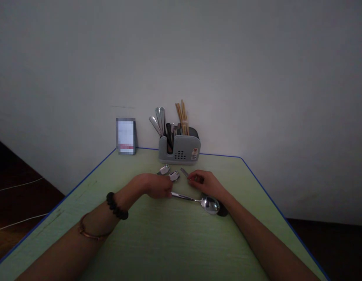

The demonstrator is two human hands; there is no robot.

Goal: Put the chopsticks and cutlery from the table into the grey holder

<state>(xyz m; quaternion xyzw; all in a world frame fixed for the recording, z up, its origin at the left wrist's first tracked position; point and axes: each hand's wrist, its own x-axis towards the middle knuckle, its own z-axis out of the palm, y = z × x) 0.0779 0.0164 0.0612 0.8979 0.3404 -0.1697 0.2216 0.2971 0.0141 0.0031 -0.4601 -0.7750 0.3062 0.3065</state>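
My left hand (pixel 157 185) rests on the green table (pixel 175 242) with its fingers curled over the handle end of a large metal spoon (pixel 209 204), whose bowl lies to the right. My right hand (pixel 204 183) is closed in a pinch on the handle of another metal utensil (pixel 184 173). Two shiny spoon bowls (pixel 169 172) lie just beyond my left hand. A dark object (pixel 222 210) sits under my right wrist beside the big spoon's bowl.
A grey cutlery holder (pixel 179 149) with metal spoons and wooden chopsticks (pixel 182 117) stands at the table's far edge against the wall. A small card (pixel 125 136) leans on the wall to its left. The table has a blue rim.
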